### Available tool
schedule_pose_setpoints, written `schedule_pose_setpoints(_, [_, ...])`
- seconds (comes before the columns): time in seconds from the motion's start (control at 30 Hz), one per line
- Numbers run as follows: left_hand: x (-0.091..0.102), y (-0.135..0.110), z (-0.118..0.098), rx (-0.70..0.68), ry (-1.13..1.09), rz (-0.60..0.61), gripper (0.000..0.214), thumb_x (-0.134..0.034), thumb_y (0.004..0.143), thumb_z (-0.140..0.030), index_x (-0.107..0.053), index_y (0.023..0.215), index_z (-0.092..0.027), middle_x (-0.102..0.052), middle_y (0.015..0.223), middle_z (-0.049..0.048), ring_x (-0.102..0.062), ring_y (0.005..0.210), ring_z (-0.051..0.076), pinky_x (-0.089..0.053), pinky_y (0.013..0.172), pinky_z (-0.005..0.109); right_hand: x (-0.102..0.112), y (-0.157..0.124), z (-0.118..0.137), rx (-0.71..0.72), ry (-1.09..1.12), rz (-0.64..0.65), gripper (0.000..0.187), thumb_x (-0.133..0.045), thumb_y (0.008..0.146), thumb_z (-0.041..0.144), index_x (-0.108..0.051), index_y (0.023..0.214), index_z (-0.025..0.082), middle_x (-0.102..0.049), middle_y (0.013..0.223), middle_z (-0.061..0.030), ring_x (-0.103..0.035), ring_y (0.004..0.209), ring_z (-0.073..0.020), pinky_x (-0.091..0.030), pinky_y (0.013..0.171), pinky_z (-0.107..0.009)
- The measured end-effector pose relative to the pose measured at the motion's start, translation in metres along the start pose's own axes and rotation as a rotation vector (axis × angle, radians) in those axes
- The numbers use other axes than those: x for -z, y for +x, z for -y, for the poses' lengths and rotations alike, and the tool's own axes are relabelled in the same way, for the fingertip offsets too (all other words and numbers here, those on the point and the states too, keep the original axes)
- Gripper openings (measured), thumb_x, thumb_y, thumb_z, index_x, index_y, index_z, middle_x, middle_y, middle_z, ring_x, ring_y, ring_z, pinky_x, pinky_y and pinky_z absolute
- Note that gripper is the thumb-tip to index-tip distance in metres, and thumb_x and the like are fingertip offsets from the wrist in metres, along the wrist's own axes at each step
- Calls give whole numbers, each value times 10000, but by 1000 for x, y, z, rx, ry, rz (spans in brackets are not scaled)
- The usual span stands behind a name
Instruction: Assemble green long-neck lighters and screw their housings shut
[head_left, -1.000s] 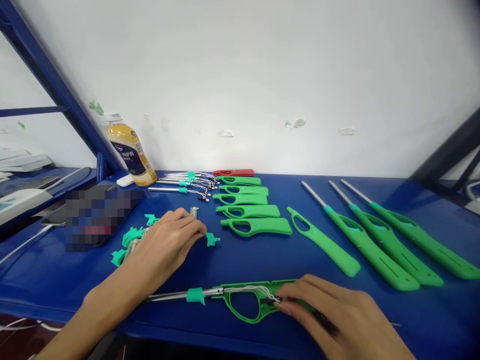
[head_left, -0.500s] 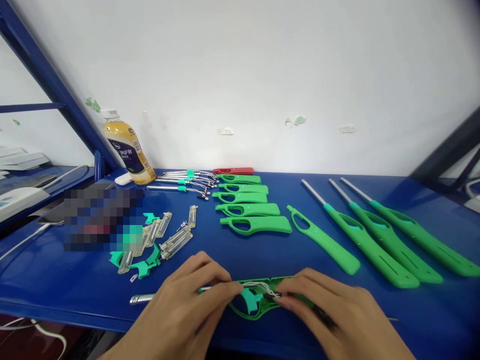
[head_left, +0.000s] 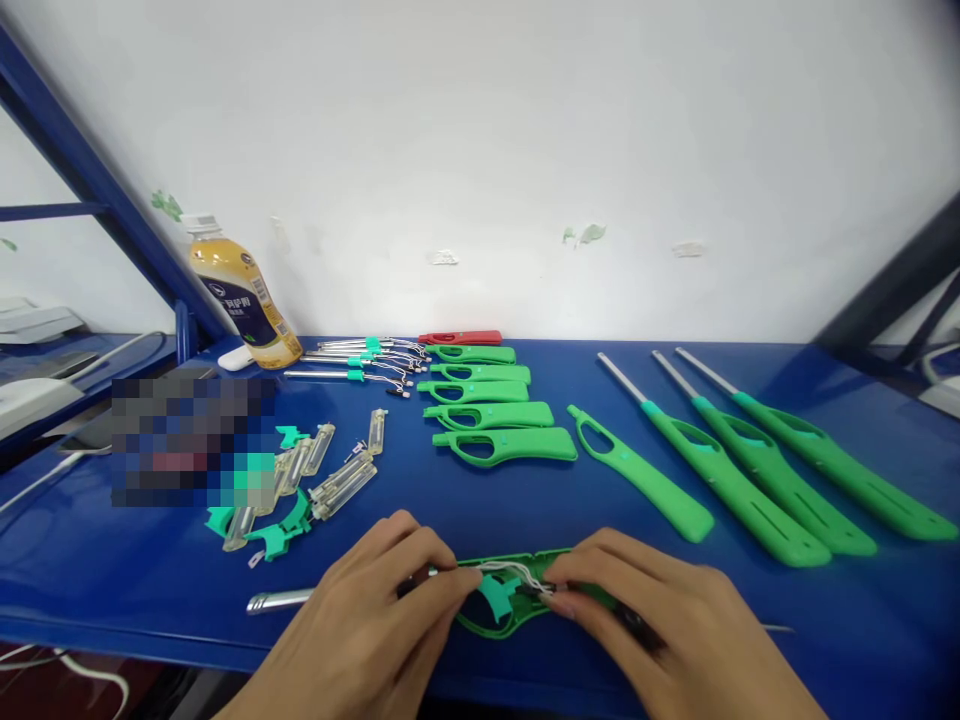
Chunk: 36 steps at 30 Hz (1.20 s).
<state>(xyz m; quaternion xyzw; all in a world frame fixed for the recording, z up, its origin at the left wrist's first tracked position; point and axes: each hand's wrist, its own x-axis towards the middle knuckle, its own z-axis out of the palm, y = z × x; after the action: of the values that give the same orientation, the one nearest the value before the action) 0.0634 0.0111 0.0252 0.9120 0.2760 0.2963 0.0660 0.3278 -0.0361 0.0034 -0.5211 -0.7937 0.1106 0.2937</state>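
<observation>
Here, the green shell [head_left: 489,630] lies between left hand [head_left: 375,610], pinching teal trigger [head_left: 498,600], and right hand [head_left: 667,610], clasping wires [head_left: 519,571].

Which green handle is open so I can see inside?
The front one, between the left hand and right hand: its hollow inside shows, with white wires. The other green handles show their outer faces.

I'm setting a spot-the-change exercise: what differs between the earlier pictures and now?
The left hand moved from the loose parts rightward and downward in view, bringing a teal piece to the open green shell. The right hand stayed at the white wires; the bottle and green lighters stayed put.
</observation>
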Motion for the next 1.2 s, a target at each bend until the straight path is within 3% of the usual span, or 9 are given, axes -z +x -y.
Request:
schedule_pose_setpoints(0.4, [-3,5,1,28,-62,-69,346,-516,1010,1,-744,1147,-220,-715,932,34,-644,798,151,-573,734,248,4,2,2,9,2,10,381,-435,1151,390,-801,1068,319,-794,974,3,-776,719,-125,-626,722,-184])
schedule_pose_setpoints(0.63, [-9,3,3,-9,-27,-85,336,-523,1007,22,-731,1155,-197,-715,941,47,-619,815,171,-565,742,290,6,4,4,12,-2,6,417,-413,1157,378,-812,1051,320,-797,974,10,-771,703,-113,-618,702,-168])
schedule_pose_setpoints(0.87, [-14,3,5,-86,84,-78,306,-520,1008,9,-727,1103,-195,-732,930,54,-600,780,190,-555,708,314,3,0,2,2,37,26,325,-492,1136,341,-811,1076,337,-797,986,26,-762,733,-105,-591,697,-154])
schedule_pose_setpoints(1.2, [-20,4,8,-89,32,-72,330,-488,1003,62,-708,1088,-167,-701,956,69,-557,812,199,-523,709,325,2,-1,-2,-42,171,42,152,-628,1085,307,-766,1050,360,-772,1047,98,-758,832,-79,-557,779,-146])
